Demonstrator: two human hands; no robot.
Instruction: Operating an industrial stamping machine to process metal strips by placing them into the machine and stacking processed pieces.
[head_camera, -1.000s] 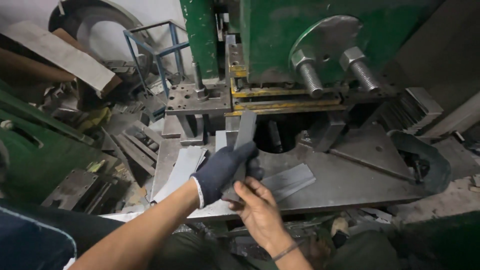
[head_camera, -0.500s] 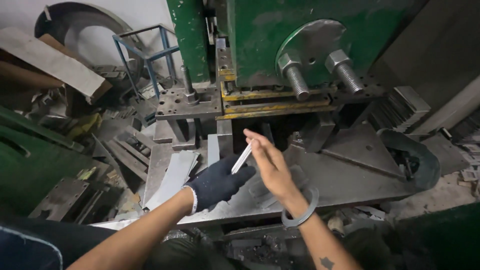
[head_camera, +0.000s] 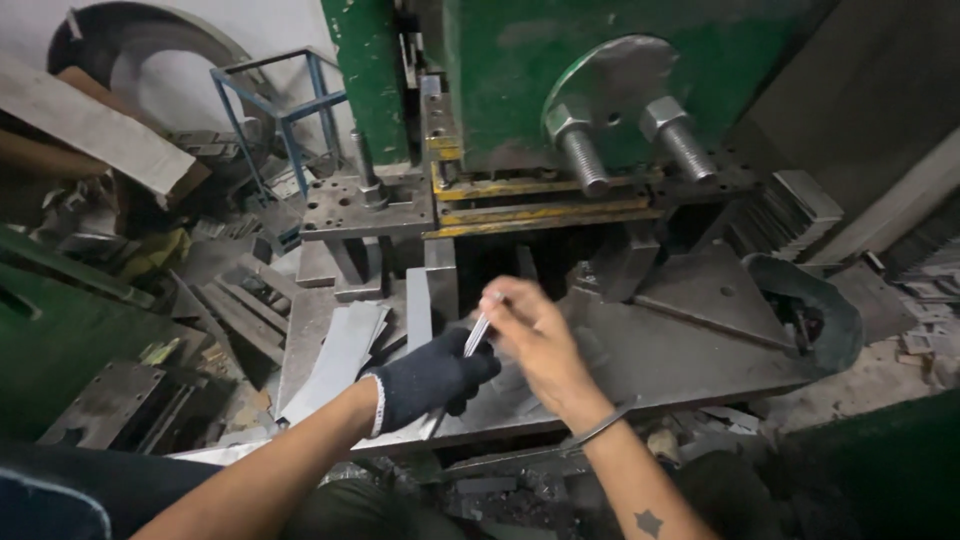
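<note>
Nearest, the gloved left hand (head_camera: 432, 379) and bare right hand (head_camera: 535, 340) both grip a thin metal strip (head_camera: 476, 336), seemingly turning it edge-on; it sits just before the green press (head_camera: 520, 90), whose slot needs it squared next.

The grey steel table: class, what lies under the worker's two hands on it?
Under the gloved left hand and bare right hand, holding a thin metal strip, the steel table shows; directly beneath them is covered.

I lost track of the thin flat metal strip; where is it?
In the head view, centre frame, the thin flat metal strip is edge-on between the gloved left hand and bare right hand, above the grey steel press table.
</note>
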